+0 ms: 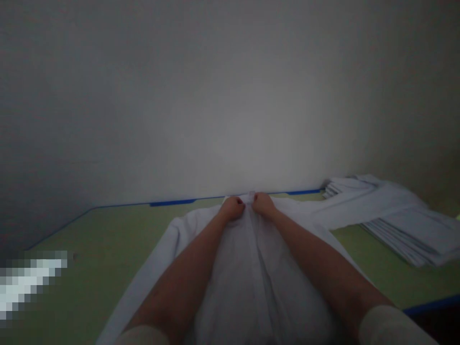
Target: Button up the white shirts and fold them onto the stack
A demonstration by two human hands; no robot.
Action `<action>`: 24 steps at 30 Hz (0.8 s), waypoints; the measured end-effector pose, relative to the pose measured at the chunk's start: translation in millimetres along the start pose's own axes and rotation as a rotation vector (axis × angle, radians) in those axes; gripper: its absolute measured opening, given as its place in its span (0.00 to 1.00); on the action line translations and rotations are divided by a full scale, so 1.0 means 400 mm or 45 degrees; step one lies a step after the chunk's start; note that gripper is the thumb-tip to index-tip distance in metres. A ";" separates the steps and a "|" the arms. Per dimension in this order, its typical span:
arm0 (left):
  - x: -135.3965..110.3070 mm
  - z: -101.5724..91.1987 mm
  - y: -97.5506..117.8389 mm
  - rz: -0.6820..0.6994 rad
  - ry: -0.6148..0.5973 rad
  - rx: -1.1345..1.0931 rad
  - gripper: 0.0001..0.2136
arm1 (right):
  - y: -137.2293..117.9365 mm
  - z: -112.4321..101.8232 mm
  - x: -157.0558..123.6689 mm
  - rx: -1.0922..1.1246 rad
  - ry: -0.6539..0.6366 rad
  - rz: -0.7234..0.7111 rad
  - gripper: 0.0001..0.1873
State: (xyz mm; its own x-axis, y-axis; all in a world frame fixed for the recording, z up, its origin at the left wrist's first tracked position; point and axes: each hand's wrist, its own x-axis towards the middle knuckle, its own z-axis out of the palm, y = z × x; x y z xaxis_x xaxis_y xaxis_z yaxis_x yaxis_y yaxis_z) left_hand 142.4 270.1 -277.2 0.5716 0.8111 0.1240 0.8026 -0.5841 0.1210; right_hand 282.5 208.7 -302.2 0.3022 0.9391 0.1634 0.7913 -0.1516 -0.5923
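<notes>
A white long-sleeved shirt (237,268) lies spread out, its collar end toward the wall and its front placket running down the middle. My left hand (233,208) is closed on the shirt at the left of the collar. Just to the right, my right hand (263,205) pinches the other side of the collar, a small gap between the two. The fingertips are partly hidden, so I cannot tell whether a button is between them. One sleeve stretches off to the right over a stack of folded white garments (402,239); the other runs down the left side.
The green table top (108,239) has blue edging (172,203) along the wall. A plain grey wall (230,96) rises right behind it. At the lower left is a blurred-out pale patch (28,282). The table's near edge shows at the lower right.
</notes>
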 end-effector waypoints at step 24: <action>0.064 -0.075 0.037 0.138 -0.006 -0.142 0.16 | 0.088 -0.009 0.063 0.668 0.213 -0.095 0.22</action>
State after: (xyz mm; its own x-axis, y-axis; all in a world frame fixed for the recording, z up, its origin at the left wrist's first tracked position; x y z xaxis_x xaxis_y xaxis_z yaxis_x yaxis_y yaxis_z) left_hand 163.8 281.4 -242.6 0.6547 0.7432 0.1380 0.7125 -0.6677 0.2156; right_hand 319.9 226.1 -316.0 0.3697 0.8732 0.3176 0.4556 0.1275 -0.8810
